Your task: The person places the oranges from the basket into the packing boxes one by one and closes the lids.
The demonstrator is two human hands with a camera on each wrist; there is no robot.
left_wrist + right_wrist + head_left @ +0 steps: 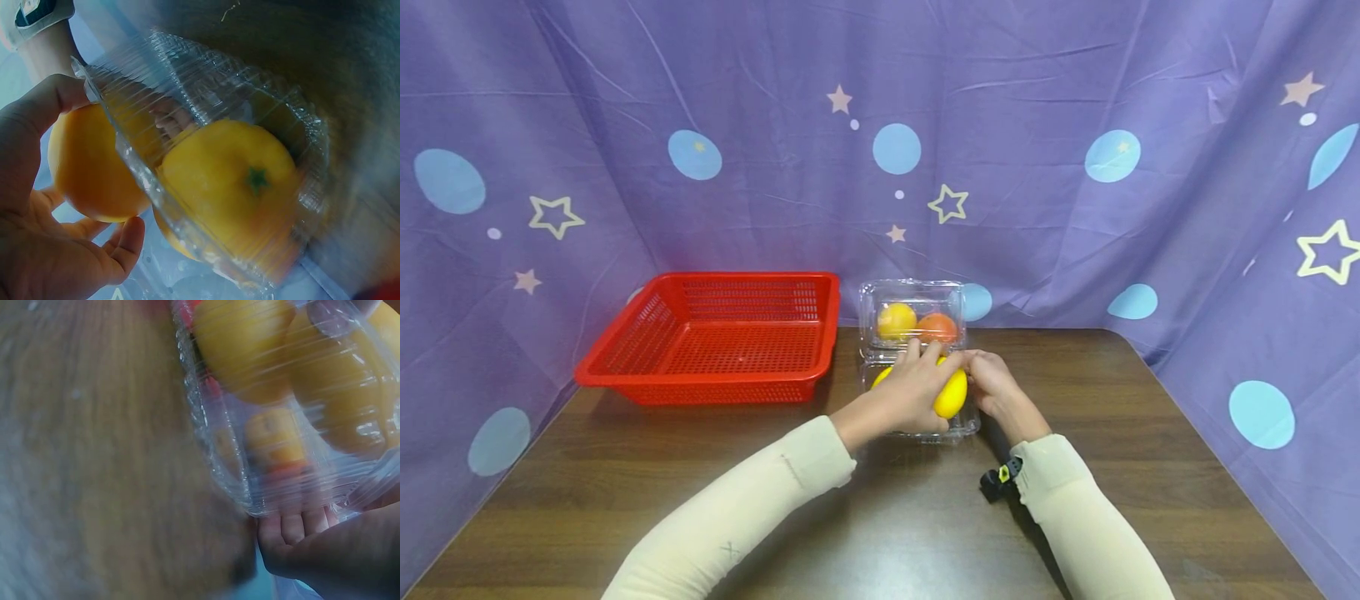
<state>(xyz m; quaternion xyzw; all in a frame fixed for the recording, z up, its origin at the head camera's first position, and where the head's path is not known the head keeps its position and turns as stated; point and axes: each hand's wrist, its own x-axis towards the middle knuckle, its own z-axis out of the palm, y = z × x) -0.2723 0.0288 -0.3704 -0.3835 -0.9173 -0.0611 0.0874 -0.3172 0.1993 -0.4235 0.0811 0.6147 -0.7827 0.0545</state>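
A clear plastic clamshell container (pixel 958 432) stands on the table with its lid half (pixel 912 289) raised at the back. Through that half show a yellow fruit (pixel 897 320) and an orange-red fruit (pixel 937 327). My left hand (pixel 910 392) is over the front half and grips a smooth yellow fruit (pixel 951 395), right at the plastic rim in the left wrist view. Beside it inside lies another yellow fruit (pixel 231 181) with a green star-shaped stem mark. At the container's right side, my right hand (pixel 996 385) holds the edge, its fingers (pixel 292 528) curled there.
A red plastic basket (pixel 707 392) with slotted sides stands at the left, near the container. Behind the wooden table (pixel 1097 467) hangs a purple curtain (pixel 1037 233) with stars and dots. A black strap device (pixel 996 482) is on the right wrist.
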